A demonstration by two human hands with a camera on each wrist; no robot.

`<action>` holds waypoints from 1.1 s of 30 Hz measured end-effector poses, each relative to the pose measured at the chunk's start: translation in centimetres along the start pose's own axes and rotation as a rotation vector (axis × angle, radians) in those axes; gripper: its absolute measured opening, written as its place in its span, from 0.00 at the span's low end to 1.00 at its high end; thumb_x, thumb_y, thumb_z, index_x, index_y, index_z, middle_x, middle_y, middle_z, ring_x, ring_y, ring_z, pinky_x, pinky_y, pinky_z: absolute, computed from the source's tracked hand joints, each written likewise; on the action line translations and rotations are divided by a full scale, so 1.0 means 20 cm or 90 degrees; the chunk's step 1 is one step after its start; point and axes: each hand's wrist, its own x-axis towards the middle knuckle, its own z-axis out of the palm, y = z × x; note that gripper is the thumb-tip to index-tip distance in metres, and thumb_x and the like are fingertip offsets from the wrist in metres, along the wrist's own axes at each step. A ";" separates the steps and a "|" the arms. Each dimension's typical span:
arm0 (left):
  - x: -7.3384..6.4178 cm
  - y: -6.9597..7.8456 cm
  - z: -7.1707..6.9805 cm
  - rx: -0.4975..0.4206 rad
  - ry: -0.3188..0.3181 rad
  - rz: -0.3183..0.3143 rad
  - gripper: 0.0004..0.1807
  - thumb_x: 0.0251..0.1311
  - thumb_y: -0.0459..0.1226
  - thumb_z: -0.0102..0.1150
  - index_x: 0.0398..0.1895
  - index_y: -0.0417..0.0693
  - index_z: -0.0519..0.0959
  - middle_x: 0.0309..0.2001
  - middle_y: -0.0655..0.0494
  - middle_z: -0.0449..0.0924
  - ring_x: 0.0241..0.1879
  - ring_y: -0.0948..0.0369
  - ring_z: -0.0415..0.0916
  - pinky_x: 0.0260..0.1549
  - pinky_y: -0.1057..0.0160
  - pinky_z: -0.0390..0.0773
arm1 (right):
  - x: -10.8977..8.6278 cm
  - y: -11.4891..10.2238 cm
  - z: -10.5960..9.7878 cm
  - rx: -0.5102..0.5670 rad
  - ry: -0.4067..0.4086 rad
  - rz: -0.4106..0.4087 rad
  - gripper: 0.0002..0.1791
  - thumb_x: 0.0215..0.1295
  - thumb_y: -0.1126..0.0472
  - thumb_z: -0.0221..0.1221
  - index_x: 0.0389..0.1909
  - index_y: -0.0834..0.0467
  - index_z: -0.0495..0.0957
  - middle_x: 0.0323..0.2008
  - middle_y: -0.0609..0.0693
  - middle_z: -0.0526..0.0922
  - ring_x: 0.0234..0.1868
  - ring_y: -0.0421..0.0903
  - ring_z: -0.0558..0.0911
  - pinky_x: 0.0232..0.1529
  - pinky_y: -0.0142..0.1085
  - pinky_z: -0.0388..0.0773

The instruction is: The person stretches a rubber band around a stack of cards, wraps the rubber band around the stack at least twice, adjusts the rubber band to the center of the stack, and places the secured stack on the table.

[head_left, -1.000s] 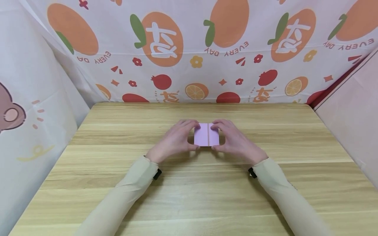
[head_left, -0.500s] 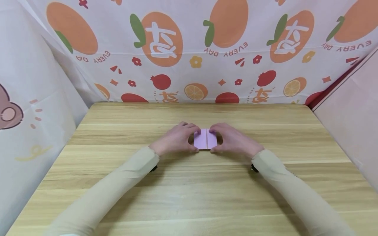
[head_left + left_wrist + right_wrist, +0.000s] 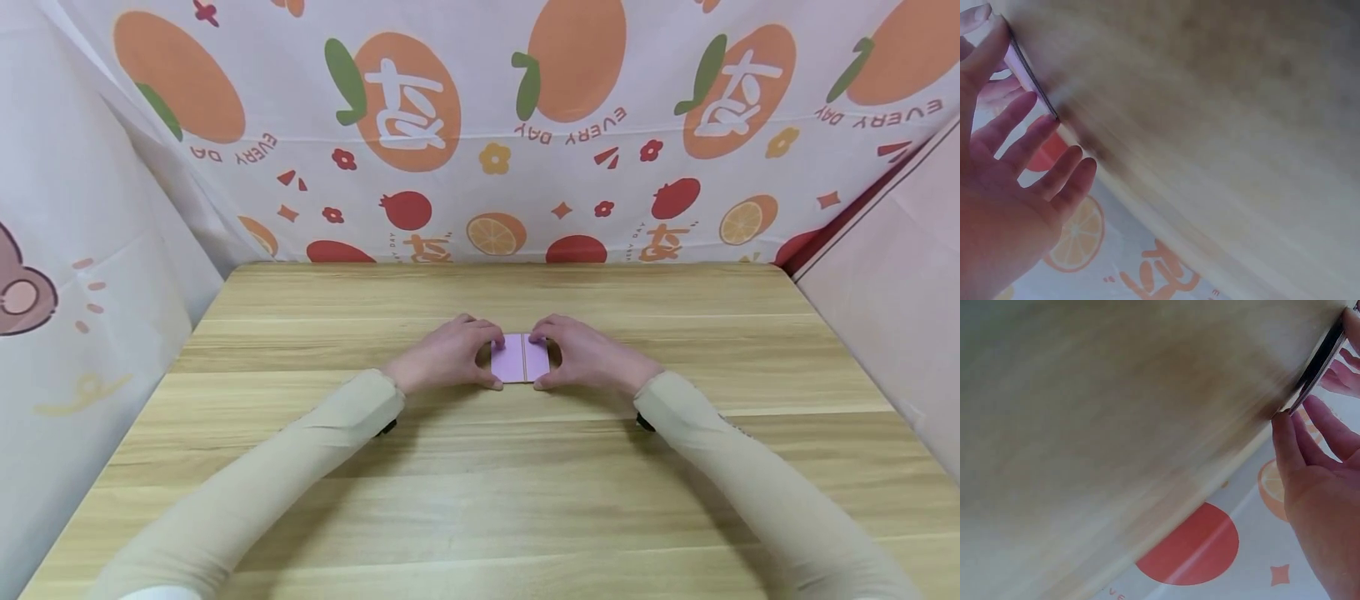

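Note:
A thin, flat lilac rectangle (image 3: 508, 360) with a narrow tan line across its top lies level between both hands, close over the table. My left hand (image 3: 448, 354) pinches its left end, thumb at the near edge and fingers at the far edge. From the other side my right hand (image 3: 588, 354) grips the right end the same way. Seen edge-on in the right wrist view, the lilac piece (image 3: 1322, 359) shows a dark underside. In the left wrist view the other fingers of the left hand (image 3: 1010, 206) spread loosely beside it.
The wood-grain table (image 3: 465, 500) spreads around both arms. Behind its far edge hangs a fruit-print curtain (image 3: 450, 192), with pale cloth (image 3: 90, 208) along the left side. A small black device (image 3: 386, 427) shows under the left cuff.
Both hands have brought the lilac piece slightly toward me and down nearer the table. The hold at both ends stays the same; most of the motion came in the first half second.

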 end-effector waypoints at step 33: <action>-0.02 -0.09 -0.02 -0.168 -0.012 -0.003 0.25 0.58 0.38 0.69 0.59 0.45 0.75 0.60 0.51 0.74 0.62 0.53 0.67 0.64 0.51 0.62 | -0.10 0.00 -0.02 0.071 0.023 0.026 0.39 0.60 0.49 0.69 0.70 0.53 0.66 0.70 0.48 0.64 0.71 0.48 0.61 0.69 0.47 0.59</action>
